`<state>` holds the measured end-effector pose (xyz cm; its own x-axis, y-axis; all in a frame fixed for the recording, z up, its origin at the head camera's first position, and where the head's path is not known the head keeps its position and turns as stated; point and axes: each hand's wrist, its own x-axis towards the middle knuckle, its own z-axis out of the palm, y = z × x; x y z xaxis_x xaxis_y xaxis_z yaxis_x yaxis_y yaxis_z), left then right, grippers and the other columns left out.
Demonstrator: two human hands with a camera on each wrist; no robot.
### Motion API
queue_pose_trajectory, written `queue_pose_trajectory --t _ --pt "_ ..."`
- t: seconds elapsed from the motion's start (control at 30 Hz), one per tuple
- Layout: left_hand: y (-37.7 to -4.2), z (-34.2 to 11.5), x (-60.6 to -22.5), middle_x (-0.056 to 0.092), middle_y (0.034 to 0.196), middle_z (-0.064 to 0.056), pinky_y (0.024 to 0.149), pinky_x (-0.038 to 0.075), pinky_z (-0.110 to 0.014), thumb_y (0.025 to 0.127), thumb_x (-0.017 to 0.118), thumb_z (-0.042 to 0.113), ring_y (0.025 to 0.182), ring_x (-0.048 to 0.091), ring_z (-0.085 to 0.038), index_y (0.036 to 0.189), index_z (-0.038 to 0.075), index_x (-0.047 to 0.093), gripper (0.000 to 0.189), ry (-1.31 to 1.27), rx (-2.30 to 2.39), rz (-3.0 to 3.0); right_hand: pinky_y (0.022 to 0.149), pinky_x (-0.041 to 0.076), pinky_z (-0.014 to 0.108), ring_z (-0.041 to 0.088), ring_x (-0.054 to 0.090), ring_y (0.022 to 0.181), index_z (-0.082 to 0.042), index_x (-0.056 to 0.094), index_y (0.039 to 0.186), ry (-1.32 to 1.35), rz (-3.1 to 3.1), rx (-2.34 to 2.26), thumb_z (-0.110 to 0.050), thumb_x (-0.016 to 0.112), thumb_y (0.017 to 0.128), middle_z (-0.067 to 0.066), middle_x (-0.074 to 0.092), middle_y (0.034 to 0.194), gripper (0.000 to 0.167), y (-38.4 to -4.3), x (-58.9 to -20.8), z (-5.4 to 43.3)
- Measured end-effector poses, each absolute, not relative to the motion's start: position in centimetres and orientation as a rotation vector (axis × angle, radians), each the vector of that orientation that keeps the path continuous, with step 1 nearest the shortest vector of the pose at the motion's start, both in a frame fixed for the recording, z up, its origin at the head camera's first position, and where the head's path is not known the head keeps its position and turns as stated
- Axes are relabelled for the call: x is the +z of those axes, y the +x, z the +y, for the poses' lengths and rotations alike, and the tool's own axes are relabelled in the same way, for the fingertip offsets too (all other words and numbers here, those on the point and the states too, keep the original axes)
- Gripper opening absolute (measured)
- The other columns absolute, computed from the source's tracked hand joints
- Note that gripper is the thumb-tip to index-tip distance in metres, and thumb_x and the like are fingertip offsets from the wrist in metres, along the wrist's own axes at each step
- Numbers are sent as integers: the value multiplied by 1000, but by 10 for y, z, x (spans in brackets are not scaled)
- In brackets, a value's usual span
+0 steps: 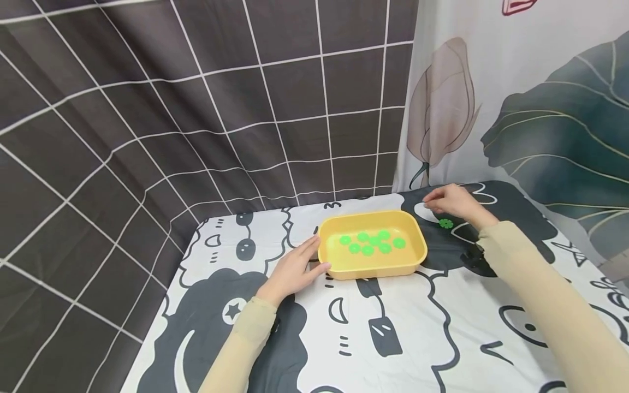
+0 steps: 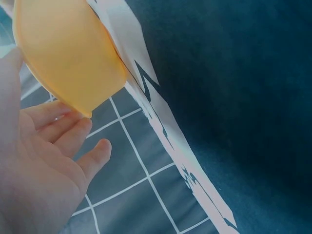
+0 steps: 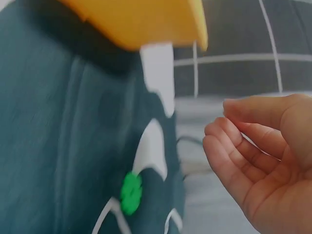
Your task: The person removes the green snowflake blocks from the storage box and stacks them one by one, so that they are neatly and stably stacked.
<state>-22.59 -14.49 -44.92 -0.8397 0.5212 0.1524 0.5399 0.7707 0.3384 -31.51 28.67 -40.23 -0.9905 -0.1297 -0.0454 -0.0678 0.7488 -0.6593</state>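
A yellow rectangular tray [image 1: 373, 272] stands on the patterned cloth, with several flat green flower-shaped pieces [image 1: 368, 250] lying apart or touching on its floor. My left hand [image 1: 292, 271] rests at its left end, straight fingers against the side and thumb by the near corner; in the left wrist view the fingers meet the tray's edge [image 2: 68, 58]. To the right of the tray, my right hand [image 1: 454, 202] hovers above the cloth, fingers bent loosely and thumb near the fingertips, nothing visible between them. One more green flower-shaped piece [image 3: 131, 193] lies on the dark cloth just below that hand.
A black-and-white cartoon cloth [image 1: 363, 355] covers the surface. A dark curtain with white grid lines [image 1: 275, 93] hangs behind and at the left. At the back right hangs a pale curtain with leaf and flower prints [image 1: 491, 71].
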Motion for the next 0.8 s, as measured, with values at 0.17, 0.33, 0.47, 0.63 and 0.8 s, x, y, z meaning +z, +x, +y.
queue_pose_trajectory --t 0.17,0.33,0.47,0.63,0.8 --pt "-226 -143 -450 34 162 -5 117 33 -47 99 47 64 147 35 -30 156 7 39 81 -883 -598 -2916 89 55 52 35 66 95 5 68 120 -250 2810 -1076 -21 66 98 21 70 109 34 -317 -391 263" --pt "-225 -142 -450 34 162 -5 117 34 -47 99 47 65 147 35 -29 155 7 40 81 -883 -592 -2911 88 58 47 35 68 97 5 68 120 -360 2799 -1067 -18 63 98 20 71 109 32 -319 -381 240" --pt "-226 -141 -449 34 162 -4 117 33 -46 99 46 66 147 35 -29 156 8 39 81 -875 -592 -2911 87 58 46 33 68 97 6 68 120 -427 2774 -1086 -15 61 99 20 71 110 31 -318 -373 224" --pt "-227 -141 -449 32 163 -2 118 32 -44 99 46 66 148 34 -27 157 10 37 81 -854 -605 -2931 81 58 40 27 66 92 3 71 116 -496 2761 -1068 -11 62 96 16 72 107 26 -321 -377 211" --pt "-225 -143 -449 30 164 1 119 31 -42 99 46 66 148 33 -26 157 13 36 80 -820 -607 -2959 79 56 35 23 65 90 2 74 111 -603 2759 -1003 -10 67 95 11 73 102 21 -321 -386 200"
